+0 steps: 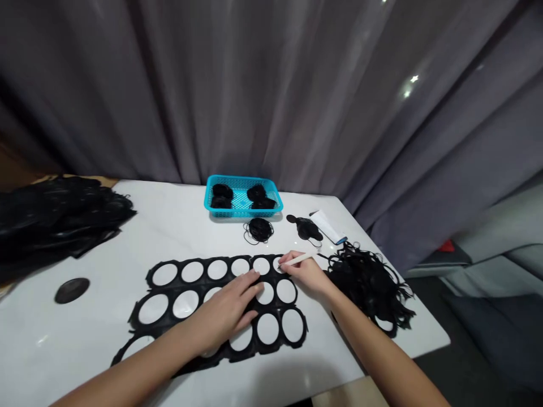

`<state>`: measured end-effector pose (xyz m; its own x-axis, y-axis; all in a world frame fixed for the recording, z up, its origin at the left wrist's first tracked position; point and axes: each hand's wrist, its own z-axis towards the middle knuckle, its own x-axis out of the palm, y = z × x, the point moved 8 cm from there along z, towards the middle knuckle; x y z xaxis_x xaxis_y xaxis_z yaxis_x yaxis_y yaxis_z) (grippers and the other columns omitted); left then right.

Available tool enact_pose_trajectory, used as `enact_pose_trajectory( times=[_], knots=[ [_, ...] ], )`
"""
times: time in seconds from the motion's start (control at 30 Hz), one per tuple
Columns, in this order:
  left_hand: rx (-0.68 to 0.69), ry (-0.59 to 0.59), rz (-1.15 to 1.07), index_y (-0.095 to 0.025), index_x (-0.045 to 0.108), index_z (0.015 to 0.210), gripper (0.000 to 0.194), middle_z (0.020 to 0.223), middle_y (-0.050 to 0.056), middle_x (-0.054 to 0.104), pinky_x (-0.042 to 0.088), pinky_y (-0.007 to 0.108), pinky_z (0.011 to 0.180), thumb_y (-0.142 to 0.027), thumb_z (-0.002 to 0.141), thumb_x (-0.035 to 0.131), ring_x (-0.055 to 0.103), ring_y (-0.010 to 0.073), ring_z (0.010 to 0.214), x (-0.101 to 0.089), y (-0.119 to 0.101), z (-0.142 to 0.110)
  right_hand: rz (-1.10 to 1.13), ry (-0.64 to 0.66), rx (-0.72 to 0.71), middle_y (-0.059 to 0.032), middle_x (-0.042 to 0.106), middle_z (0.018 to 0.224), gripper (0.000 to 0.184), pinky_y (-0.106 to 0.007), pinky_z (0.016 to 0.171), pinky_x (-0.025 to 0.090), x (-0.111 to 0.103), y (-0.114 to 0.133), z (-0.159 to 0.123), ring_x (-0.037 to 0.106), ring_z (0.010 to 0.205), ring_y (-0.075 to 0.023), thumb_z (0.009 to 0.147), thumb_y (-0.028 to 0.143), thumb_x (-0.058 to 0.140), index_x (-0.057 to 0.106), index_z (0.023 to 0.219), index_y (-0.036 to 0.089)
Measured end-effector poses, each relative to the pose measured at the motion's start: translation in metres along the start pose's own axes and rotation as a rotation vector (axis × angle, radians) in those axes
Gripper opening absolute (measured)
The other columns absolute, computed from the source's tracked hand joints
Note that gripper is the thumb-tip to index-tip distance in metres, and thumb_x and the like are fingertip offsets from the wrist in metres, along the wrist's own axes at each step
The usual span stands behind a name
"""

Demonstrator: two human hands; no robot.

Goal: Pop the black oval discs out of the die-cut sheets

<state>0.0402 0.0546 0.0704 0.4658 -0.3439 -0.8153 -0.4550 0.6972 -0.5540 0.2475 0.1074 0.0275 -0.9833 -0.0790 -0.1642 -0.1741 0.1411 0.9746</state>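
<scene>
The right hand (pixel 307 275) is closed round a slim white pen-like tool (pixel 300 258), its tip down at the last opening in the far row of a black sheet (pixel 278 308). The left hand (pixel 231 305) lies open and palm down on the middle of that sheet, fingers spread. The sheet lies flat toward the near edge of the white table (pixel 169 226), with rows of round openings showing white. Just beside the right forearm, a tangled heap of black strips (pixel 369 282) sits along the table's right edge. Beyond it, near the far right corner, lie a white tube (pixel 327 226) with a blue end and a few flat black pieces (pixel 307 228). A coil of thin black bands (pixel 260 229) rests in front of a blue basket (pixel 244 213) at the far edge, which holds dark bundles (pixel 222 192). Toward the left edge lies a single black disc (pixel 72 290); a large black pile (pixel 55 217) covers the far left corner. Grey curtains (pixel 237 85) hang behind.
</scene>
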Motion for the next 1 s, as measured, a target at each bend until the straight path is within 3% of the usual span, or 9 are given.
enact_pose_trajectory(
  times=[0.1, 0.23, 0.43, 0.77, 0.87, 1.0],
  knots=[
    [0.057, -0.015, 0.062, -0.019, 0.049, 0.145, 0.055, 0.153, 0.017, 0.046, 0.035, 0.053, 0.115, -0.027, 0.092, 0.064, 0.042, 0.0345, 0.142, 0.029, -0.007, 0.032, -0.087, 0.066, -0.024, -0.0056, 0.069, 0.097, 0.017, -0.029, 0.073, 0.043, 0.000, -0.002, 0.004, 0.059, 0.079, -0.0163, 0.079, 0.032, 0.071, 0.065, 0.082, 0.016],
    [0.123, -0.036, 0.292, -0.015, 0.045, 0.147, 0.057, 0.153, 0.016, 0.047, 0.027, 0.055, 0.119, -0.035, 0.096, 0.061, 0.039, 0.0331, 0.144, 0.052, -0.008, 0.036, -0.146, 0.105, -0.062, -0.0052, 0.070, 0.098, 0.014, -0.030, 0.077, 0.046, -0.005, 0.002, 0.008, 0.062, 0.083, -0.0176, 0.079, 0.030, 0.070, 0.062, 0.078, 0.018],
    [0.163, -0.039, 0.428, -0.019, 0.039, 0.152, 0.057, 0.158, 0.008, 0.041, 0.022, 0.050, 0.122, -0.038, 0.101, 0.053, 0.031, 0.0289, 0.148, 0.051, -0.010, 0.030, -0.153, 0.112, -0.084, -0.0037, 0.068, 0.095, 0.013, -0.030, 0.075, 0.047, -0.006, 0.007, 0.010, 0.062, 0.080, -0.0170, 0.078, 0.026, 0.069, 0.059, 0.072, 0.019],
    [0.161, -0.019, 0.440, -0.017, 0.040, 0.152, 0.057, 0.157, 0.009, 0.042, 0.022, 0.051, 0.122, -0.038, 0.101, 0.052, 0.030, 0.0292, 0.149, 0.052, -0.011, 0.033, -0.306, 0.099, -0.207, -0.0016, 0.064, 0.088, 0.014, -0.028, 0.074, 0.046, -0.007, 0.016, 0.009, 0.060, 0.080, -0.0163, 0.082, 0.019, 0.066, 0.057, 0.072, 0.020],
    [0.164, -0.024, 0.449, -0.016, 0.040, 0.152, 0.057, 0.158, 0.009, 0.041, 0.021, 0.051, 0.122, -0.037, 0.101, 0.052, 0.030, 0.0294, 0.149, 0.051, -0.012, 0.033, -0.452, 0.113, -0.338, -0.0041, 0.065, 0.095, 0.013, -0.029, 0.078, 0.046, 0.006, 0.023, -0.003, 0.061, 0.086, -0.0175, 0.087, 0.015, 0.061, 0.056, 0.076, 0.020],
    [0.164, -0.014, 0.449, -0.015, 0.040, 0.152, 0.058, 0.158, 0.010, 0.041, 0.020, 0.051, 0.122, -0.037, 0.100, 0.053, 0.031, 0.0300, 0.148, 0.052, -0.012, 0.033, -0.907, 0.168, -0.489, -0.0094, 0.068, 0.096, 0.011, -0.034, 0.081, 0.043, 0.025, 0.029, -0.014, 0.059, 0.091, -0.0236, 0.088, 0.009, 0.056, 0.058, 0.092, 0.020]
  ],
)
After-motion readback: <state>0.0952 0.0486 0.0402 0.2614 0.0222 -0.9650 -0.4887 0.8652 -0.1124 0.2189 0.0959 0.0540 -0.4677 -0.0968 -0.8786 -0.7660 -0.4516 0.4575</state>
